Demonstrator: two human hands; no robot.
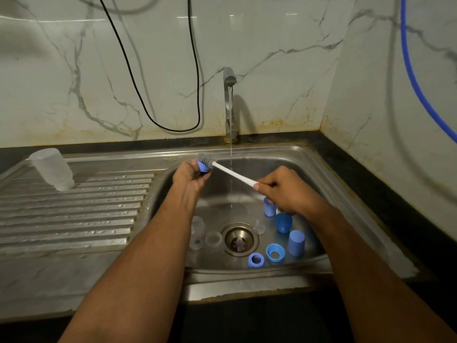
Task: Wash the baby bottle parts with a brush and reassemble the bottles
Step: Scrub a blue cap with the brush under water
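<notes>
Your left hand [189, 173] grips one blue ring [203, 167]; your right hand [284, 186] grips one brush [232, 172]. Below your right fingers lie three blue caps [296, 243] and two rings [256, 260]

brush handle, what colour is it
White; the brush handle shows clearly in the head view, held by the right hand.

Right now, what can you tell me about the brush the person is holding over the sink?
The brush has a long, straight white handle, plastic by the look of it, and a round head of grey bristles. It slants across the sink basin, head up and to the left. The right hand grips the handle's lower end. The bristle head presses against a small blue part held in the left hand. The thin stream from the tap falls just beside the handle; whether it touches is unclear.
</notes>
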